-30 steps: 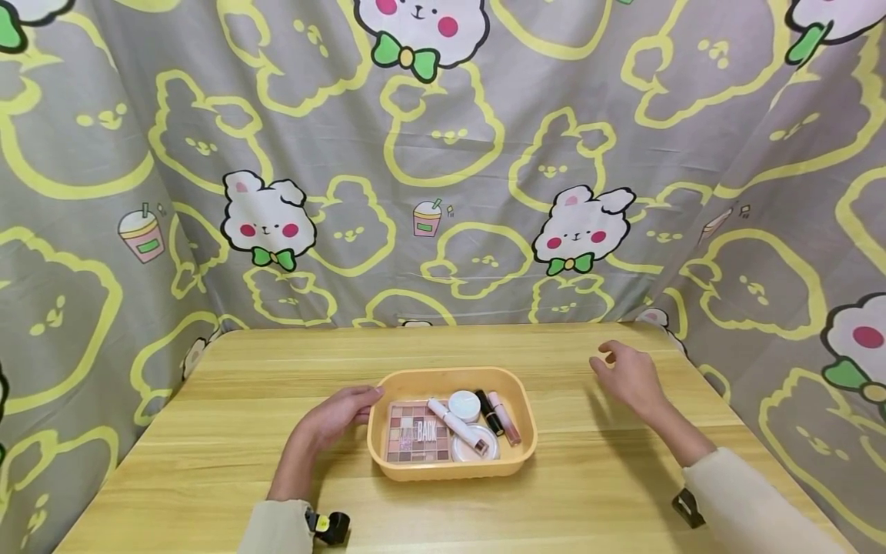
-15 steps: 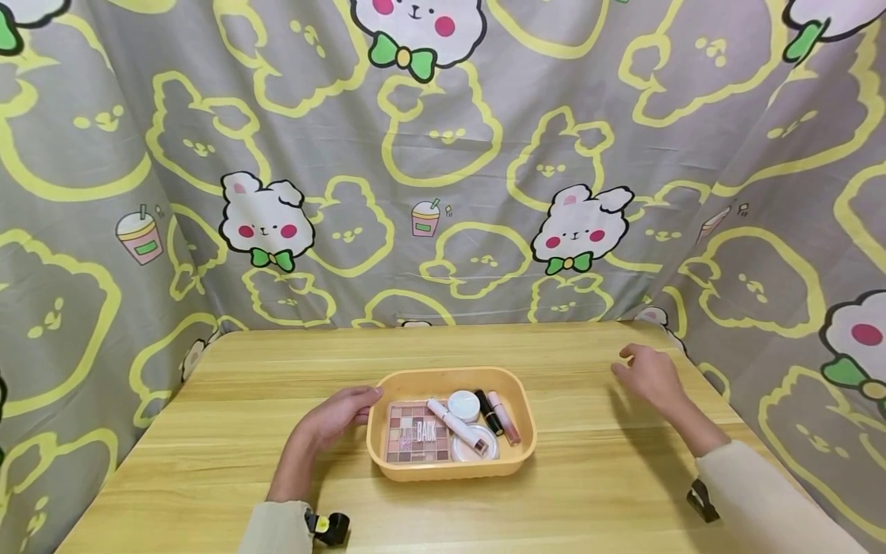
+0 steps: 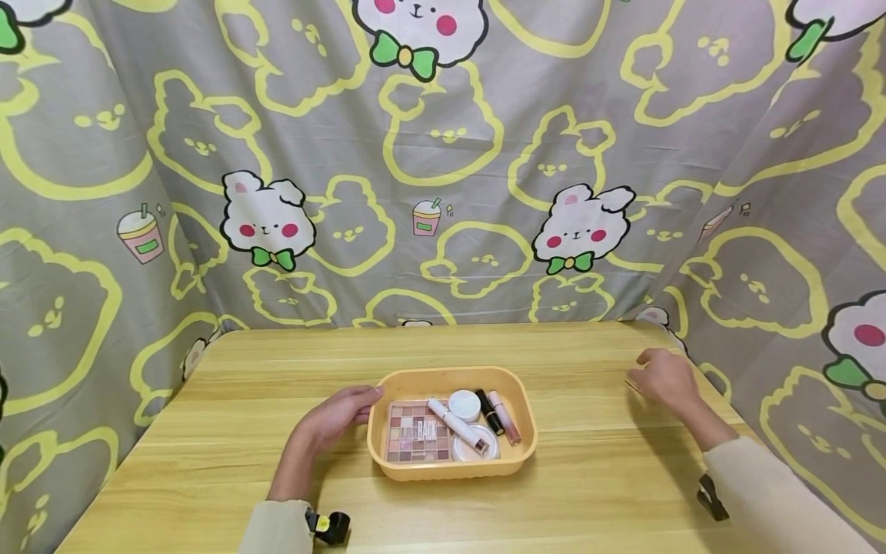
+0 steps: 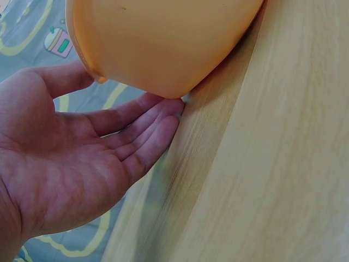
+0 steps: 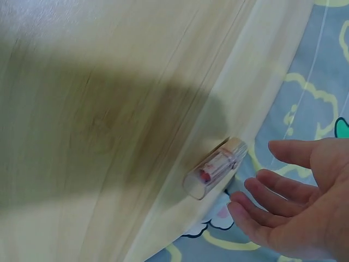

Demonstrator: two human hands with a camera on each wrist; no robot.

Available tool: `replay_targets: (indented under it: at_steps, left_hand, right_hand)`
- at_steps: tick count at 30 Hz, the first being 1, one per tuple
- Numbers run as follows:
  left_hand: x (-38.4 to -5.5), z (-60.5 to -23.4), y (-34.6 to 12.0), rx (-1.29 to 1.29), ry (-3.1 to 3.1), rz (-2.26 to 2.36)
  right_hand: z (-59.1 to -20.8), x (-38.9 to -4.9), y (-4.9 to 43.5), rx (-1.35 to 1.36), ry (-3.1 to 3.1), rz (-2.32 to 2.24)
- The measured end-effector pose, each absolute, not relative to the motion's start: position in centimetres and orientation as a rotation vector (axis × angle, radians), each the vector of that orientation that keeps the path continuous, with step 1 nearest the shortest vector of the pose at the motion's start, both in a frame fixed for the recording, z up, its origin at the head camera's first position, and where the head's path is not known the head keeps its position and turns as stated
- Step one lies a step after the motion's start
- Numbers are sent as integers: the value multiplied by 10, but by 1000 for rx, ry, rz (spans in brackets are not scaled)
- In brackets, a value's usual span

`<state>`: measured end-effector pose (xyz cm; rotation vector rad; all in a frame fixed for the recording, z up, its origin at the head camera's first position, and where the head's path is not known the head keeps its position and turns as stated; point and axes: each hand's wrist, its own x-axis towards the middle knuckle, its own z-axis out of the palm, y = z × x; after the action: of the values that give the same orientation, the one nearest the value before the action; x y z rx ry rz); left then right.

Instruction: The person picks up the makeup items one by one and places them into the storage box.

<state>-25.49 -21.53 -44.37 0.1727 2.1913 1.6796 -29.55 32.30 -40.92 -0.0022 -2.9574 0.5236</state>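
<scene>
An orange plastic basket (image 3: pixel 453 471) holds an eyeshadow palette (image 3: pixel 415 442), a white tube (image 3: pixel 453 423), round white containers, a black tube (image 3: pixel 489 413) and a pink tube (image 3: pixel 505 418). My left hand (image 3: pixel 339 412) grips its left end: in the left wrist view the thumb is at the rim and the fingertips are under the lower edge of the basket (image 4: pixel 163 43). My right hand (image 5: pixel 300 202) is over the table's right side, fingers relaxed and apart. Just beyond its fingertips is a small clear tube (image 5: pixel 215 168) with something red inside.
The wooden table (image 3: pixel 277 362) reaches back to a grey curtain (image 3: pixel 471 308) with cartoon prints, which also hangs at both sides. A black wrist mount (image 3: pixel 332 528) sits on the left wrist, another dark mount (image 3: pixel 711 496) on the right.
The right hand has moved to the right and slightly toward the front. The left hand and the basket have stayed in place.
</scene>
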Motion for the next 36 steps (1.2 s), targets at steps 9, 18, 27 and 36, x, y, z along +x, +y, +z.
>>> replay_targets:
  at_steps: [9,18,27,36]
  left_hand:
    - [-255,-444,-215,191,2183,1683]
    - [-255,-444,-216,194,2181,1672]
    - [-256,-445,-218,206,2183,1673]
    - [-256,-445,-217,204,2180,1674]
  right_hand:
    - [-418,-297,333,7,-2950,457]
    - [-428,-297,340,-30,-2946,494]
    - [-429,-299,344,-34,-3010,569]
    - [-430,-298,344,-8,-2996,563]
